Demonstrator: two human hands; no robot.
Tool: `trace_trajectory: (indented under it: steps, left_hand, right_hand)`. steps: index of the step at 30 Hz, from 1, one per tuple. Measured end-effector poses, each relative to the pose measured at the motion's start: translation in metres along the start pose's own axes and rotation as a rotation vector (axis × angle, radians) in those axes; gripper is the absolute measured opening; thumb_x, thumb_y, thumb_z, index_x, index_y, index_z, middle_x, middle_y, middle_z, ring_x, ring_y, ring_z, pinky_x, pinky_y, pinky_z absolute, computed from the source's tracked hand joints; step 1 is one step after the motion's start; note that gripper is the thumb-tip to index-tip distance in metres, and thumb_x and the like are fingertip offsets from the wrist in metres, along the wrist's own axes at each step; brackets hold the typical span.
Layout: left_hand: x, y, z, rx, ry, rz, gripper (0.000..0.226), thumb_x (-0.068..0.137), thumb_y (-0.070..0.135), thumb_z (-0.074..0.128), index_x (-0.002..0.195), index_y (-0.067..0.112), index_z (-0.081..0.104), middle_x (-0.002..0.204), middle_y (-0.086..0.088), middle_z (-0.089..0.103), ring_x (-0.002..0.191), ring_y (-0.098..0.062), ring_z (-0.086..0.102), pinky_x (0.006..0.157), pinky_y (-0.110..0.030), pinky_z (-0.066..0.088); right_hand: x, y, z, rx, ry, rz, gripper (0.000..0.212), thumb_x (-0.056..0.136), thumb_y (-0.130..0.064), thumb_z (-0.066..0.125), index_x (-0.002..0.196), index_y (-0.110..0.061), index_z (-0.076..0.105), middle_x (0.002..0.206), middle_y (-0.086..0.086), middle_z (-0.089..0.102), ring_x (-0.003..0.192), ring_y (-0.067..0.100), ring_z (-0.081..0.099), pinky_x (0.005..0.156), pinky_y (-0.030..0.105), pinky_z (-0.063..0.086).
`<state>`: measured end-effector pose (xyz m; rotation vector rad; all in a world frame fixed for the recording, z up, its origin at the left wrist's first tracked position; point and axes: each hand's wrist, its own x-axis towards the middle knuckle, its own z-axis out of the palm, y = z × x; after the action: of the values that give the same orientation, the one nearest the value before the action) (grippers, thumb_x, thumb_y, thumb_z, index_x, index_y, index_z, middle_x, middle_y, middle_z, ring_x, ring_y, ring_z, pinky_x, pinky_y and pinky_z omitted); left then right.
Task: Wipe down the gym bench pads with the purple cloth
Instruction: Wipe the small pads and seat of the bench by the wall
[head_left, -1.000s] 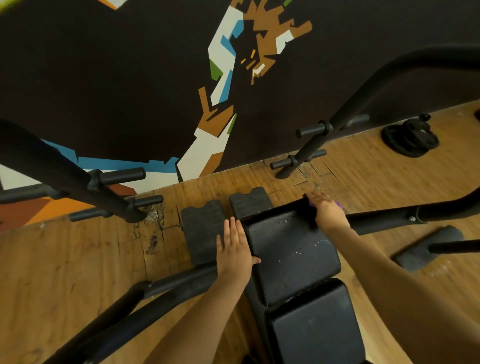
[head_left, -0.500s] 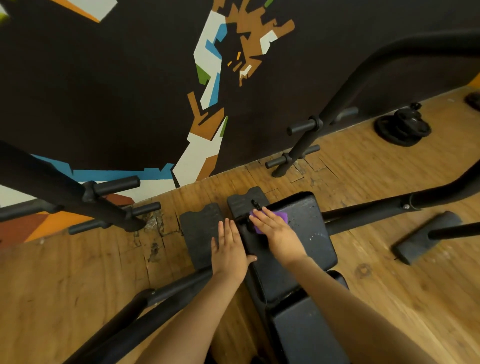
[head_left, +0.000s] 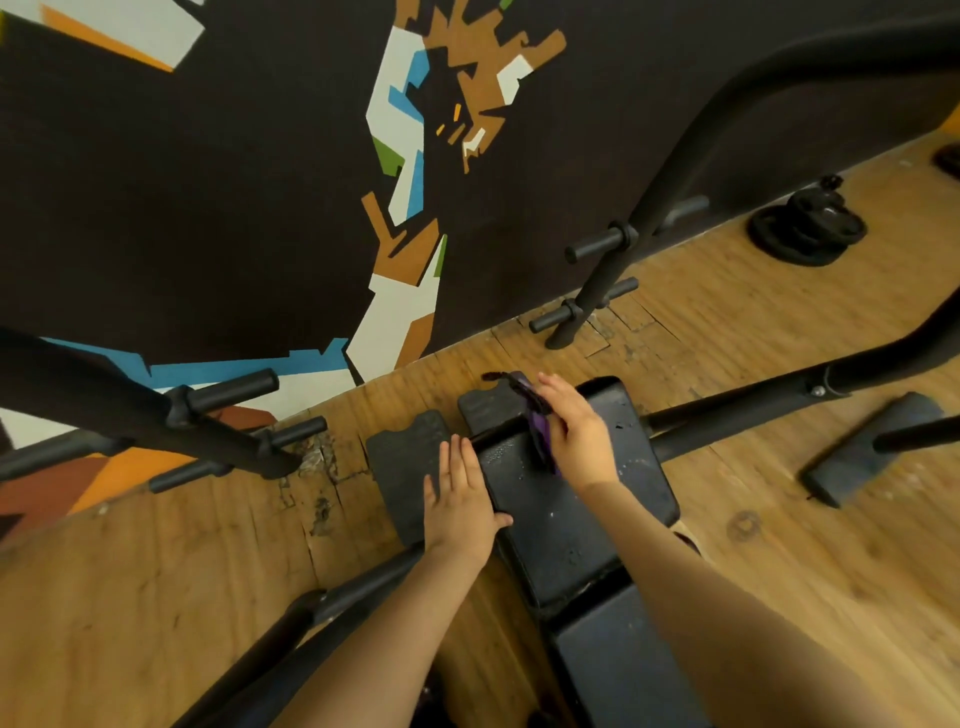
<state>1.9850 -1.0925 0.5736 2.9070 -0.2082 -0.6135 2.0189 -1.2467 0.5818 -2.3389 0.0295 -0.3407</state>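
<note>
The right hand holds the purple cloth against the far part of the bench's back pad, with its fingers laid over the cloth and pointing toward the wall; the cloth is bunched and dark in its folds, showing bright purple only along the strip that peeks out at the hand's left edge, and one dark end of it trails past the fingertips off the pad's far corner. The left hand lies flat with straight fingers on the pad's left edge, thumb hooked onto the top surface, gripping nothing. The back pad is black vinyl, scuffed, with pale specks and small nicks scattered over it; just nearer the camera sits the seat pad, also black, separated from it by a narrow gap. Two black rubber floor mats lie on the worn wooden floor beside the pad's far end. Black frame tubes run out to both sides, and weight plates rest near the painted wall. No writing or brand mark can be read anywhere.
</note>
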Motion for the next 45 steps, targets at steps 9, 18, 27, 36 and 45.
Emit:
trace_trajectory:
  steps: [9,18,27,36,45]
  left_hand:
    - [0.002,0.002,0.003,-0.050,-0.021,-0.009,0.112,0.088,0.045,0.060,0.142,0.001,-0.027,0.156,-0.013,-0.022,0.144,-0.025,-0.019,0.119,-0.041,0.004]
    - [0.001,0.004,0.004,-0.065,-0.017,-0.018,0.111,0.089,0.044,0.059,0.142,-0.001,-0.028,0.156,-0.015,-0.023,0.144,-0.026,-0.020,0.120,-0.040,0.004]
    - [0.001,0.003,0.004,-0.104,-0.007,-0.005,0.110,0.088,0.041,0.061,0.144,0.001,-0.025,0.157,-0.013,-0.020,0.145,-0.025,-0.018,0.120,-0.040,0.004]
    - [-0.001,0.003,0.001,-0.103,-0.017,-0.007,0.110,0.089,0.041,0.060,0.142,0.001,-0.028,0.156,-0.013,-0.022,0.144,-0.025,-0.019,0.119,-0.040,0.003]
    - [0.000,0.000,0.003,-0.074,-0.003,0.023,0.108,0.090,0.043,0.057,0.138,0.004,-0.031,0.156,-0.012,-0.023,0.144,-0.024,-0.020,0.120,-0.042,0.003]
  right_hand:
    - [-0.029,0.029,-0.016,-0.183,-0.071,0.080,0.057,0.081,-0.007,0.054,0.138,-0.008,0.043,0.151,0.013,0.026,0.139,0.031,0.025,0.111,0.047,0.028]
    - [-0.007,-0.007,0.016,-0.139,-0.066,-0.005,0.063,0.086,0.001,0.056,0.143,-0.015,0.034,0.151,0.005,0.029,0.139,0.022,0.027,0.104,0.044,0.040]
    - [-0.030,0.010,0.018,-0.294,-0.117,-0.263,0.035,0.081,-0.016,0.049,0.110,-0.011,0.068,0.129,0.016,0.056,0.118,0.038,0.052,0.082,0.046,0.054]
    - [-0.017,-0.023,0.032,-0.136,0.014,0.112,0.041,0.084,-0.019,0.065,0.121,-0.006,0.054,0.121,0.011,0.054,0.112,0.027,0.051,0.094,0.037,0.042]
    - [-0.042,-0.008,0.032,-0.205,-0.133,-0.218,0.033,0.081,-0.007,0.052,0.111,-0.001,0.064,0.118,0.018,0.062,0.111,0.033,0.059,0.097,0.045,0.039]
